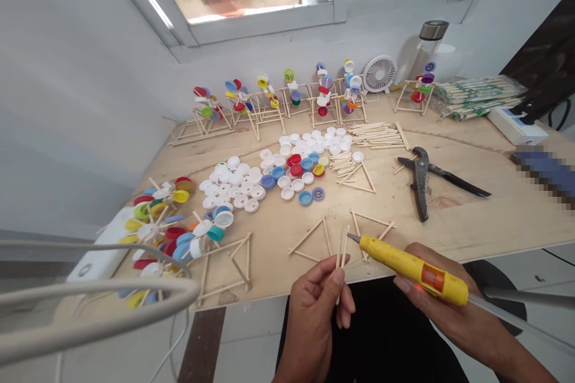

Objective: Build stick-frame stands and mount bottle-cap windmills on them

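My left hand (321, 305) pinches two thin wooden sticks (344, 248) upright near the table's front edge. In my right hand (453, 305) is a yellow hot glue gun (411, 266), a clear glue stick (512, 317) trailing from its back end. Its metal nozzle (353, 237) points left, at or very near the upper part of the sticks; whether it touches them I cannot tell. Just beyond, a stick triangle (327, 236) lies left of my fingers, and a partly hidden stick frame (357, 230) lies behind the nozzle.
White bottle caps (233, 182) and coloured caps (295, 170) fill the table's middle. Capped wheels (150, 230) lie at left; finished stick stands (323, 102) line the back. Pliers (421, 182), a small fan (380, 73) and a power strip (516, 124) are rightward. A pale cable (112, 311) loops at front left.
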A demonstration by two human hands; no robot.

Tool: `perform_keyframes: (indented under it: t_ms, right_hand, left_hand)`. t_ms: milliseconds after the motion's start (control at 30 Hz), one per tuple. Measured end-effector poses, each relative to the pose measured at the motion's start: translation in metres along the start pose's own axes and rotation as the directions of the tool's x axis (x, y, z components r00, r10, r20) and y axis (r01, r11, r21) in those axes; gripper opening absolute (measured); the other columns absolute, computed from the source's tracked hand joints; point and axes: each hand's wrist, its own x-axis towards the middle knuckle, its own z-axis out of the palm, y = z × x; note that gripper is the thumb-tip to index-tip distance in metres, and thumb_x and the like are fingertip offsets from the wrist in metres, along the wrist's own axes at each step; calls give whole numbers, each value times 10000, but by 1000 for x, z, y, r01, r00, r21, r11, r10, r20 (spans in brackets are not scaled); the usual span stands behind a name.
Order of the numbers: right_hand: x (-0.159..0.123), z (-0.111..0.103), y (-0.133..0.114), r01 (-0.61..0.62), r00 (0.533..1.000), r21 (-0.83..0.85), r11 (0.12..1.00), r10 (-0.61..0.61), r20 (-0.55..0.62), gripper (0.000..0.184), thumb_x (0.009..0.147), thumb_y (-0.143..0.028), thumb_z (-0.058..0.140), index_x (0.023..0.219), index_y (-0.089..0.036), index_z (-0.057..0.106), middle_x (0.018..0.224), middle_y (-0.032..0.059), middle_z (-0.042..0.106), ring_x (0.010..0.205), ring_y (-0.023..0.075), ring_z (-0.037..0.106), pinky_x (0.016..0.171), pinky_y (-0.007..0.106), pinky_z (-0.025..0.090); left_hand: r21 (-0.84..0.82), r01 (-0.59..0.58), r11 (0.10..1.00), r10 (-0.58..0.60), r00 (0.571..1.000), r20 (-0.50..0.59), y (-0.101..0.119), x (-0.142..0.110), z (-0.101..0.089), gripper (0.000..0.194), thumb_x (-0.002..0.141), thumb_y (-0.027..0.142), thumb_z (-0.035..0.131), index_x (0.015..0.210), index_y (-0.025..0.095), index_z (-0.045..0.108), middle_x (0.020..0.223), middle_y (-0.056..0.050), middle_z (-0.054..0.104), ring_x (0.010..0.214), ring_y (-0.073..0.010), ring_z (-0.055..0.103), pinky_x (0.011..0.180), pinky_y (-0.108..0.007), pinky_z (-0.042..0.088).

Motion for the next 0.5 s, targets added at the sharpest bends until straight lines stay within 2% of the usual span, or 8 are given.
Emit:
perform_keyframes:
  t_ms: [100,267,500]
  right_hand:
    - [-1,-2,2,-11,1000,24,1000,10,10,221,892,-344,515,721,-222,446,658,-49,458,560,85,457,513,211,395]
    - [0,-5,2,-9,999,72,997,13,-48,182,880,-336,528,748,-226,468,655,-47,458,561,98,464,512,223,402]
    - [4,-7,-2,26,1000,43,999,-26,3,223,883,-345,512,706,-224,452,649,-40,487,551,100,477,499,220,404]
  left_hand:
    - [-27,27,999,-26,999,21,1,0,0,397,731,384,721,999,98,657,453,29,540,366,-34,382,398,-148,272]
    - [-50,50,997,-48,998,37,3,-3,0,389,743,377,708,1011,100,656,454,28,537,363,-37,376,399,-158,250]
    - [-89,81,993,-79,997,23,7,-7,3,377,761,388,690,1004,101,660,440,39,498,354,-33,351,404,-168,226]
